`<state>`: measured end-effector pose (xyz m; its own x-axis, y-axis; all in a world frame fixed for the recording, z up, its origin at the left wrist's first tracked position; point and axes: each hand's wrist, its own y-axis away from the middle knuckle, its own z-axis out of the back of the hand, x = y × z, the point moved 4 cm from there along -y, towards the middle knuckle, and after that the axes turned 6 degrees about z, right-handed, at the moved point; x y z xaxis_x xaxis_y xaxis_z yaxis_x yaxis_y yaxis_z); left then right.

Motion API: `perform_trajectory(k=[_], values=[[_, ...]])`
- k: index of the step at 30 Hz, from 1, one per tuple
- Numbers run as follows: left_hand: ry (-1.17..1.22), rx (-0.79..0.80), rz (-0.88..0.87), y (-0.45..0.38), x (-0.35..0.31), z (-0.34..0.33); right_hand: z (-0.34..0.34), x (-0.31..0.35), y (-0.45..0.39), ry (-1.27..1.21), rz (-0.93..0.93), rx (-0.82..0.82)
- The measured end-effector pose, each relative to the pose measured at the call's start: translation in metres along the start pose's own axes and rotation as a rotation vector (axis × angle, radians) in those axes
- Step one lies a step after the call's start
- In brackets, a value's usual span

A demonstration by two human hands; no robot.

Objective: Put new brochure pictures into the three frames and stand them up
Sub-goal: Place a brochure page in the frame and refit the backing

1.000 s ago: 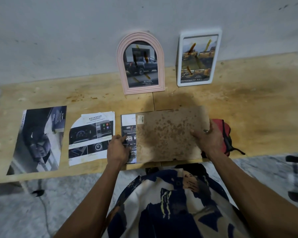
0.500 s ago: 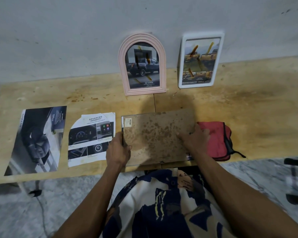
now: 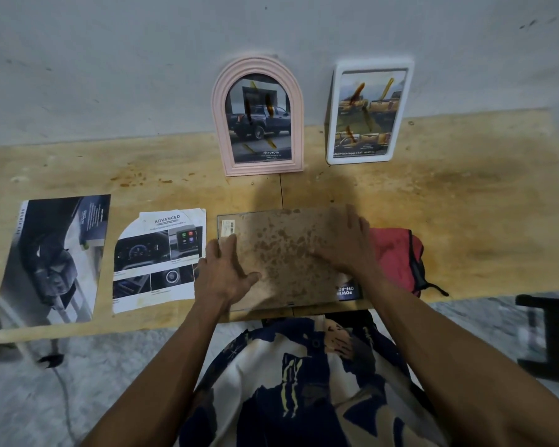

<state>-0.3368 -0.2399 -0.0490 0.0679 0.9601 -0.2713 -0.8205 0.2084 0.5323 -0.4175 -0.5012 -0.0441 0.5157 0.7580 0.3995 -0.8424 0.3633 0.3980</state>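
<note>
A brown stained backing board [image 3: 283, 253] lies flat at the table's front edge, over a dark brochure picture whose corner [image 3: 349, 290] shows at its lower right. My left hand [image 3: 223, 275] rests on the board's left edge with fingers spread. My right hand [image 3: 346, 246] presses flat on the board's right part. A pink arched frame [image 3: 259, 114] with a truck picture stands against the wall. To its right a white rectangular frame [image 3: 367, 112] with a picture stands too.
Two loose brochure sheets lie at the left: a dark car-interior page [image 3: 52, 259] and a cut "Advanced" page [image 3: 158, 259]. A red cloth [image 3: 396, 256] lies right of the board. The wooden table [image 3: 465, 204] meets the wall. A dark stool [image 3: 549, 337] stands at the right.
The backing board moved left and down onto the dark brochure picture, covering it. My right hand went from gripping the board's edge to pressing flat on top of it.
</note>
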Motion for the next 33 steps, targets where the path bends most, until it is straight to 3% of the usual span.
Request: perform_trajectory(k=[5,11,27,29,33], values=[[-0.129,0.117,0.018,-0.006,-0.013,-0.003,-0.019,0.008,-0.02,0.103,0.104,0.212],[-0.128,0.11,0.039,-0.008,-0.019,-0.003,-0.024,0.005,-0.025,0.221,0.196,0.159],[-0.146,0.088,0.036,-0.006,-0.028,-0.002,-0.037,-0.01,-0.024,0.285,0.2,0.349],[-0.154,0.091,0.04,-0.005,-0.027,-0.002,-0.029,-0.007,-0.014,0.294,0.217,0.3],[-0.172,0.08,0.041,-0.003,-0.025,-0.004,-0.036,-0.012,0.027,0.31,0.288,0.05]])
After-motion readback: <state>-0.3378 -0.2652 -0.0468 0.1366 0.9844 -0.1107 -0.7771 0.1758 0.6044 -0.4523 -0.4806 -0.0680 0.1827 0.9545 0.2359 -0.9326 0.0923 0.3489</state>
